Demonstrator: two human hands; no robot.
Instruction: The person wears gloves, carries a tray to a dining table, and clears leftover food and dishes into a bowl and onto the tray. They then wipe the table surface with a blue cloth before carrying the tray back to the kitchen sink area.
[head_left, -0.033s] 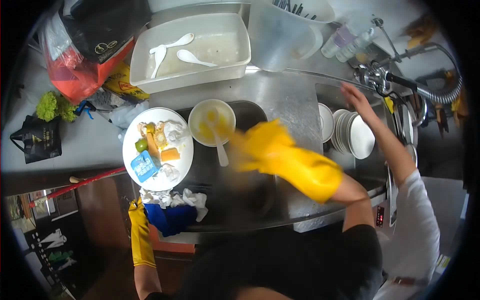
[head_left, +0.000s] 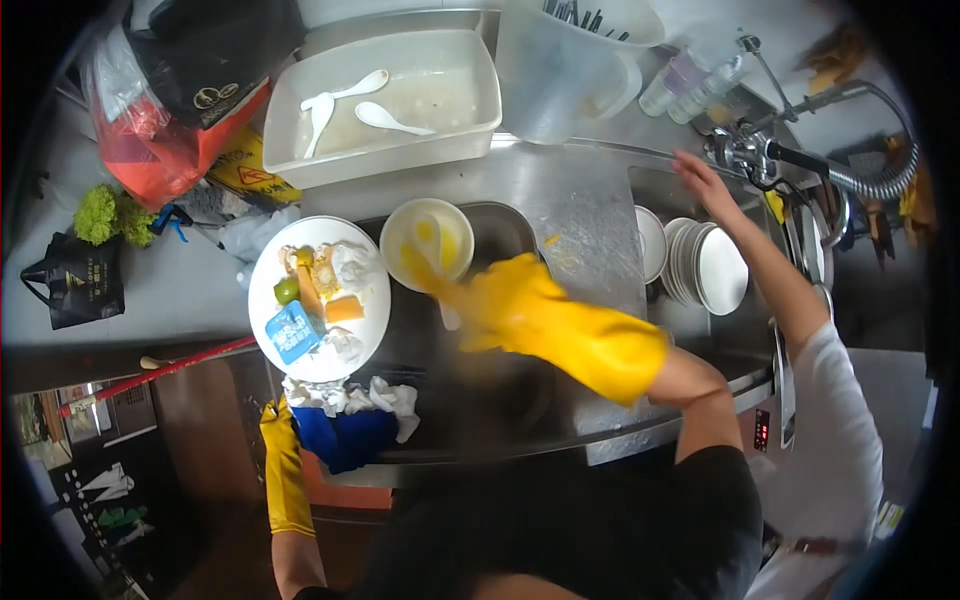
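My right hand point(head_left: 510, 300), in a yellow rubber glove, is at the near right rim of a white bowl point(head_left: 394, 240) with yellow remnants. Motion blurs its fingers; one reaches over the rim and covers part of a white spoon point(head_left: 427, 232) lying in the bowl. Whether it grips the spoon is unclear. To the left, a white oval plate point(head_left: 268, 245) carries food scraps, a green fruit point(head_left: 287, 291), a blue packet point(head_left: 293, 333) and crumpled tissues. My left hand point(head_left: 276, 425), also gloved, is beside a blue cloth point(head_left: 345, 437), its fingers partly hidden.
Behind the bowl stands a whitish tub point(head_left: 385, 160) holding white spoons. A translucent pitcher point(head_left: 550, 90) is right of it. Stacked plates point(head_left: 722, 270) sit in the right basin under a spray faucet point(head_left: 745, 150). Another person's hand point(head_left: 705, 185) reaches over that basin.
My right hand has shifted slightly; a gloved finger now overlaps the bowl's near rim and the spoon handle. The other person's hand has moved a little left.
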